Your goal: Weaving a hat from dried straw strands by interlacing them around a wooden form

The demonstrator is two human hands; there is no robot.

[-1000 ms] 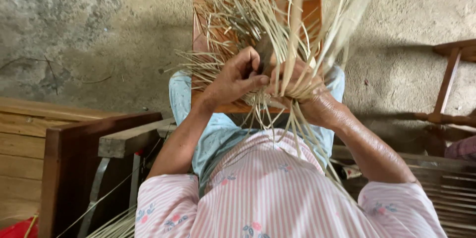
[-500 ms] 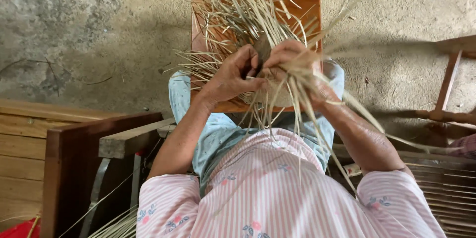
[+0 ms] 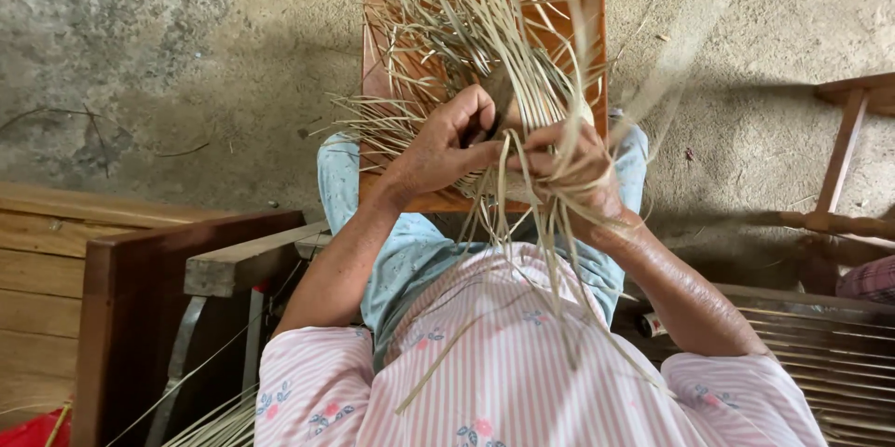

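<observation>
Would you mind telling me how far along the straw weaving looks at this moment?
Early on, I'd judge. Done: only a small woven patch, mostly hidden under the left hand and right hand. In hand: both grip strips at that centre. Left: most loose straw strips splay unwoven over the wooden chair.

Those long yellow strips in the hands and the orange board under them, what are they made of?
The strips look like dried plant fibre, maybe split bamboo or palm: pale, flat, bending, matte. The board looks like reddish-brown wood with a smooth, perhaps varnished face. Left hand and right hand grip the strips.
</observation>
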